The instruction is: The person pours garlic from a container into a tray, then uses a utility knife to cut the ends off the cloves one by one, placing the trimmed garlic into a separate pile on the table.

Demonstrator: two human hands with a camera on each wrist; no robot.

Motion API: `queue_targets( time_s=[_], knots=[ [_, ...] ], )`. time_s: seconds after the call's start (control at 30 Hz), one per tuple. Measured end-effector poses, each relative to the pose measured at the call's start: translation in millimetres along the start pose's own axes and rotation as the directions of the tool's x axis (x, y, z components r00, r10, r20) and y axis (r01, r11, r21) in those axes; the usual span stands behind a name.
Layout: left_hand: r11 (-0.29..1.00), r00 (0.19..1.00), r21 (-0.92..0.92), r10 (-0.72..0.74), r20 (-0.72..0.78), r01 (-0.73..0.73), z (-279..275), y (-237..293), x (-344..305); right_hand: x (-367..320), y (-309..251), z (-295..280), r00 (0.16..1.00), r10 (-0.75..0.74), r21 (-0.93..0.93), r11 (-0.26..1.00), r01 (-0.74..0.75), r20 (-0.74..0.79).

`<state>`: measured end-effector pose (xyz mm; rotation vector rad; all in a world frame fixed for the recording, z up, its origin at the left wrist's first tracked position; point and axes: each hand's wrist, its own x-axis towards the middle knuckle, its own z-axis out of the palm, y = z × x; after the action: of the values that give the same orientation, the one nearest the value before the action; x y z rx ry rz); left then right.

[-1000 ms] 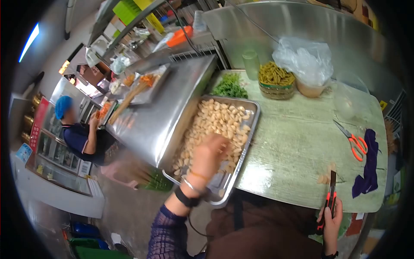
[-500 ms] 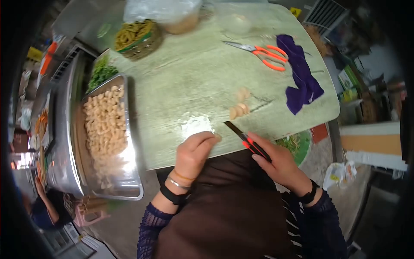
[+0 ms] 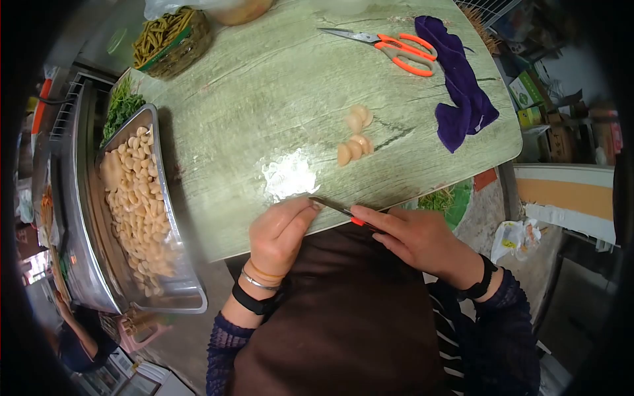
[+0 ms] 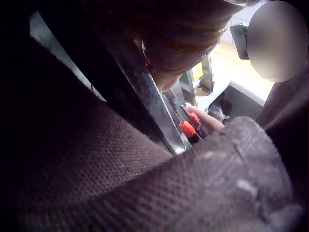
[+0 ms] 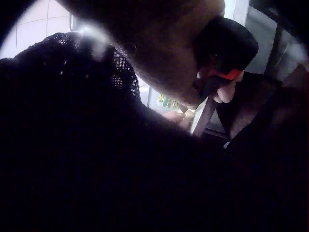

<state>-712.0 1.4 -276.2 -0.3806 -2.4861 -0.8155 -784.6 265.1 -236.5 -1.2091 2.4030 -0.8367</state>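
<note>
My right hand (image 3: 422,241) grips a red-and-black utility knife (image 3: 357,221), its dark blade pointing left. At the table's front edge, my left hand (image 3: 281,231) pinches a small pale piece that looks like a peeled garlic clove (image 3: 316,206), mostly hidden by the fingers. The blade tip is right at those fingertips. Several similar pale pieces (image 3: 355,150) lie on the green table (image 3: 264,99) beyond the knife. A metal tray (image 3: 191,290) full of such cloves stands on the left. In the left wrist view, the knife's red parts (image 4: 187,129) show past a sleeve; the right wrist view is mostly dark.
Orange-handled scissors (image 3: 406,54) and a purple cloth (image 3: 459,99) lie at the table's far right. A tub of green pods (image 3: 175,46) and chopped greens (image 3: 124,109) stand at the far left. Another person's arm (image 3: 76,323) shows at lower left.
My left hand has come out of the tray to the table edge, pinching a clove. My right hand has brought the knife left until its blade meets the left fingertips. The view has swung right.
</note>
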Motion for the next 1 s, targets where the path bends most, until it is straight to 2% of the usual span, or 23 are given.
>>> queue_targets(
  time_s=[0.13,0.33,0.5,0.63,0.83,0.93,1.0],
  knots=[
    [1.0,1.0,-0.006,-0.003,0.004,0.003,0.0,0.6,1.7,2.1,5.3,-4.3,0.999,-0.051,-0.099,0.994,0.051,0.0],
    [1.0,1.0,-0.014,0.0,0.013,0.0,-1.1,-0.8,-0.2,13.4,3.1,-8.9,0.996,-0.078,-0.092,0.992,0.081,0.036],
    [1.0,1.0,-0.021,-0.004,0.013,0.004,-0.9,-1.0,-1.6,24.2,-5.8,-7.1,0.994,-0.048,-0.095,0.994,0.057,0.097],
    [1.0,1.0,-0.013,0.007,0.005,-0.007,1.9,-2.1,-3.3,17.7,-9.9,-1.4,0.998,-0.029,-0.117,0.993,0.035,0.057],
    [0.999,0.999,-0.036,-0.032,0.015,0.032,0.0,1.2,1.6,-26.0,-6.1,-16.0,0.98,0.122,-0.125,0.987,-0.103,0.155],
    [0.997,0.998,-0.048,-0.062,0.03,0.064,12.9,1.6,7.4,-36.7,-0.1,-8.0,0.982,0.176,0.128,0.975,-0.183,0.063],
    [0.996,0.995,-0.026,-0.087,0.041,0.088,17.8,5.7,16.5,-39.4,-5.8,-7.5,0.971,0.232,0.297,0.933,-0.205,-0.056]
  ],
)
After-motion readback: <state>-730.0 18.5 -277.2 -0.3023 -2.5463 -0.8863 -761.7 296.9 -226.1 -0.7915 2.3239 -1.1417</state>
